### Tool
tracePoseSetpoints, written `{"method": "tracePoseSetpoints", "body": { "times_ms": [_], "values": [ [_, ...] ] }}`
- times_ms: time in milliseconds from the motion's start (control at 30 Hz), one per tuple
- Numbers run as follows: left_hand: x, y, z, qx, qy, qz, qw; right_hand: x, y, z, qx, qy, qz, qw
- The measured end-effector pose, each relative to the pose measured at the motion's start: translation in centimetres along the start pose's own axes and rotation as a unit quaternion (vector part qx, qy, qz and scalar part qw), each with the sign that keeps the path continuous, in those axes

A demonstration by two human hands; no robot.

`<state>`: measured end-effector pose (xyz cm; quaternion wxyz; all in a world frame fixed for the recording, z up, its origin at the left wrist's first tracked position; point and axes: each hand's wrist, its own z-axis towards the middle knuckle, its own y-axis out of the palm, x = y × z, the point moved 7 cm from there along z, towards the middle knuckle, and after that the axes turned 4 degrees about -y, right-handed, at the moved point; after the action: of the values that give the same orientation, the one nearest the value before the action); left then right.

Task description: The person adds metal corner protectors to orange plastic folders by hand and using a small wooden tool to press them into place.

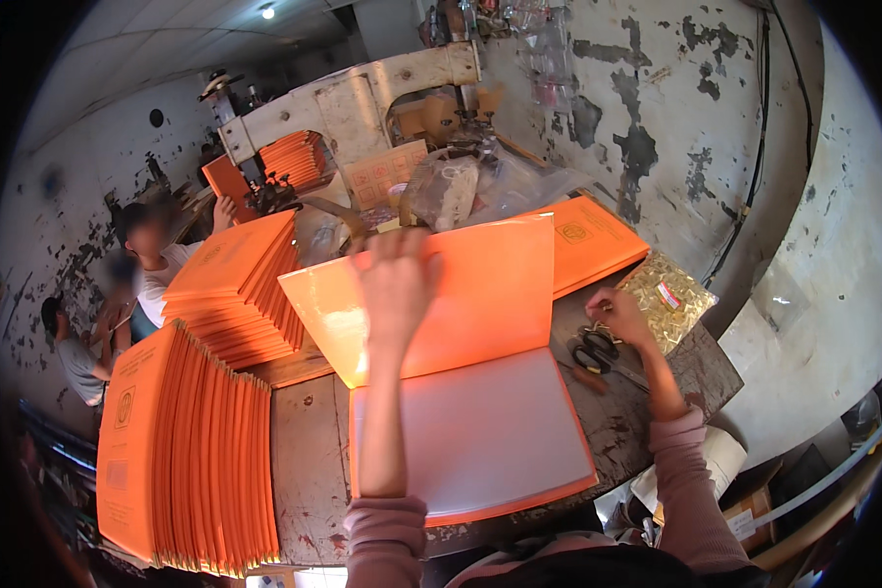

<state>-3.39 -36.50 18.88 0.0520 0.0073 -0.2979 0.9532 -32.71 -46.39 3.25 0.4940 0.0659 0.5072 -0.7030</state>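
An orange folder (461,294) lies open in front of me, its cover tilted up and a pale translucent sheet (470,431) on its lower half. My left hand (400,289), smeared by motion, is laid against the inside of the cover with its fingers stretched toward the top edge. To the right, my right hand (621,318) has its fingers drawn together; whatever is in them is too small to make out. Black-handled scissors (598,351) lie just below that hand. Beside it is a clear bag of small gold-coloured metal pieces (668,299).
Stacks of orange folders stand at the left (186,451) and far left (235,284). Another folder pile (598,240) lies behind the open one. A metal machine frame (353,108) and plastic bags (500,181) are at the back. Co-workers (152,260) are at the left.
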Motion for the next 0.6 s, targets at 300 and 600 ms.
{"method": "tracePoseSetpoints", "body": {
  "times_ms": [300, 600],
  "values": [
    [-12.2, -8.0, -4.8, -0.030, -0.074, 0.076, 0.994, -15.8, 2.2, 1.6, -0.123, 0.094, 0.638, 0.754],
    [-15.9, -7.5, -6.3, -0.013, -0.167, -0.355, 0.920, -31.8, 9.0, 8.9, -0.160, -0.170, 0.434, 0.870]
  ]
}}
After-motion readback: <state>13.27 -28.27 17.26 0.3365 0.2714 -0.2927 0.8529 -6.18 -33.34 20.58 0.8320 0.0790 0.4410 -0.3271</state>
